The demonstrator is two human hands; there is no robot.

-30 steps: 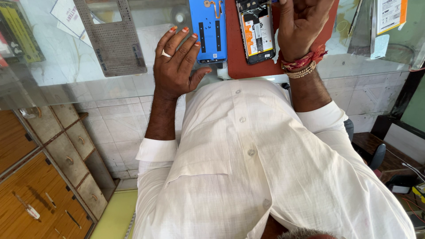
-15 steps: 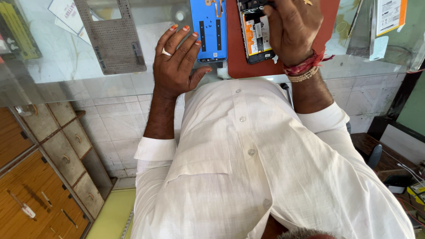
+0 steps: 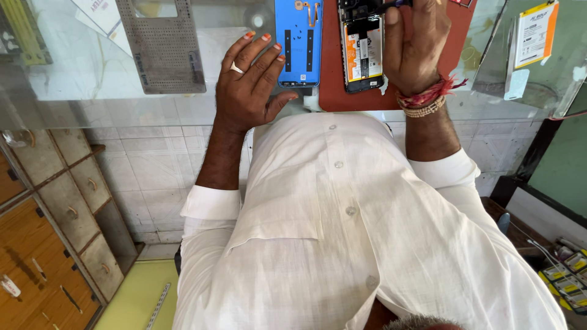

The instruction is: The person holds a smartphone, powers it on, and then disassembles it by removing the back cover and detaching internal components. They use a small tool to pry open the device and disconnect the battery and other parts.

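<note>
The left hand lies spread on the glass tabletop, fingertips on the blue back cover. The right hand pinches a tool over the opened phone on the red mat; a grey perforated plate lies left.

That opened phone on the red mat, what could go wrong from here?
The opened phone lies with its battery and board bare under the right hand, so a slip of the dark tool there might nick them. The blue back cover, which the left hand rests against, sits near the counter edge and could be nudged off.
</note>
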